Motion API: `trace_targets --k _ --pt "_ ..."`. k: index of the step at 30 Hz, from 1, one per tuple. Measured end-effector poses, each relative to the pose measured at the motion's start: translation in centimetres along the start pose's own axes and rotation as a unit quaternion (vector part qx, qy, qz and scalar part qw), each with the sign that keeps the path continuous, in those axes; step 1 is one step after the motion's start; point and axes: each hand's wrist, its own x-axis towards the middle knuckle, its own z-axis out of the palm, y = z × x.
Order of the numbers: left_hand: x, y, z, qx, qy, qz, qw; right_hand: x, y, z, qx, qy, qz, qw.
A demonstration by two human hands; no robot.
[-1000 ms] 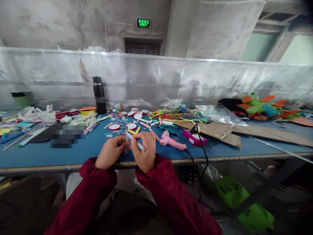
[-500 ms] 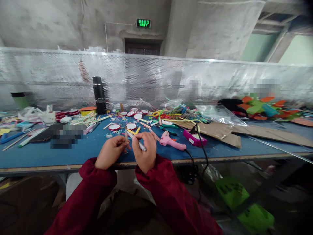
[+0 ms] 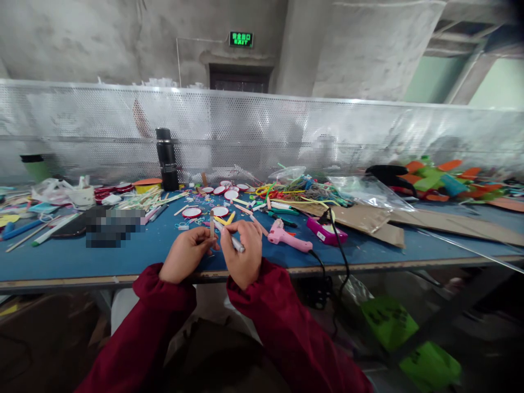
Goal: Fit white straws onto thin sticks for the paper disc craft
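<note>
My left hand [image 3: 187, 254] is closed on a thin wooden craft stick [image 3: 212, 224] that points upward from the fingertips. Between the fingers of my right hand [image 3: 244, 252] lies a white marker pen [image 3: 238, 245], its front end close to the stick. Both hands are at the table's front edge, nearly touching. Just beyond them are white round pieces with red rims [image 3: 220, 211] and short yellow strips [image 3: 230, 218]. A pink hot glue gun [image 3: 289, 238] lies right of my right hand.
A black bottle [image 3: 167, 161] stands at the back by the perforated metal screen [image 3: 245, 125]. Coloured cords [image 3: 305, 188] and brown cardboard [image 3: 364, 218] lie to the right, near a purple box [image 3: 326, 231]. Wooden sticks, pens and a black phone [image 3: 73, 222] cover the left.
Both hands hold nearly the same pose, stick and marker still together. The view has shifted very slightly; nothing else visibly moved.
</note>
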Motion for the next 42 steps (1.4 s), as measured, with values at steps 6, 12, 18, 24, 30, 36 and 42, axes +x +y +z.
trace_targets --k 6,12,18,24,30,36,42 --pt "0.0 0.08 0.01 -0.004 0.001 0.004 1.0 -0.08 0.09 0.04 -0.003 0.001 0.003 1.0" --pt "0.06 -0.03 -0.01 -0.007 0.0 -0.004 1.0 -0.12 0.18 0.11 -0.009 0.006 0.001 1.0" --pt "0.02 -0.02 -0.02 -0.008 -0.002 -0.002 1.0 -0.08 0.1 0.05 0.001 -0.001 0.001 1.0" --pt "0.11 -0.14 -0.08 0.009 -0.001 0.002 1.0 -0.09 0.07 0.05 -0.003 0.003 0.003 1.0" --pt "0.08 0.1 -0.08 0.016 0.003 -0.004 1.0 -0.11 0.15 0.1 -0.006 0.008 0.004 1.0" --pt "0.01 0.39 -0.12 0.015 0.002 -0.002 1.0 -0.01 -0.05 0.0 0.01 -0.002 0.005 1.0" --pt "-0.04 0.58 -0.05 0.019 0.008 -0.001 1.0 -0.01 -0.11 0.02 0.003 0.009 0.003 1.0"
